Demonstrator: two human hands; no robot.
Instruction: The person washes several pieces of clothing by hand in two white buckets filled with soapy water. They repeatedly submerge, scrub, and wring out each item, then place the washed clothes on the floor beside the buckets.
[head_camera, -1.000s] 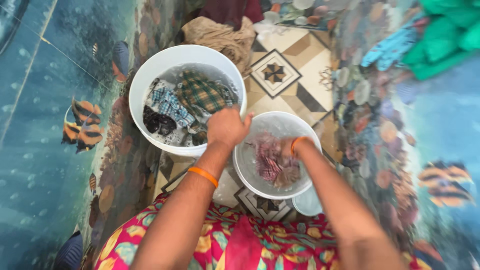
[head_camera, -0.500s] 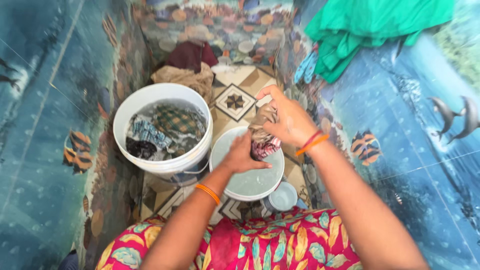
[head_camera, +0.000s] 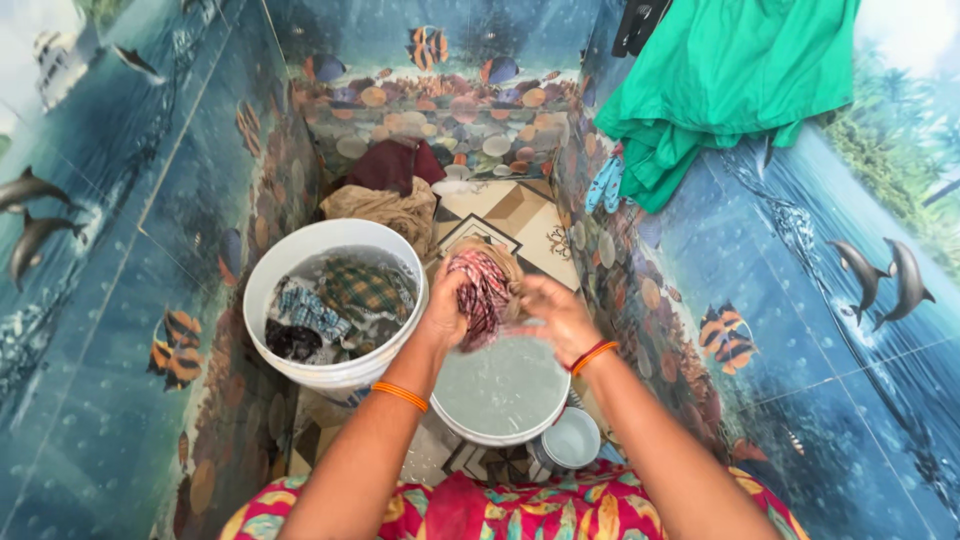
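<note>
Raised above the basin (head_camera: 500, 395), both hands' fingers (head_camera: 448, 300) still clench the red checked cloth (head_camera: 483, 290).

Beside the big white bucket (head_camera: 262, 290) of checked laundry (head_camera: 345, 300): tan cloth (head_camera: 385, 208) and maroon cloth (head_camera: 392, 165) heaped just behind; a green garment (head_camera: 720, 85) hanging well to its right; a small white cup (head_camera: 570, 440) nearer, lower right.

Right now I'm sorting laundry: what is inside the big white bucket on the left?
The white bucket holds soaking clothes: a green checked cloth, a blue checked one and something dark. Anything beneath them is covered.
</note>
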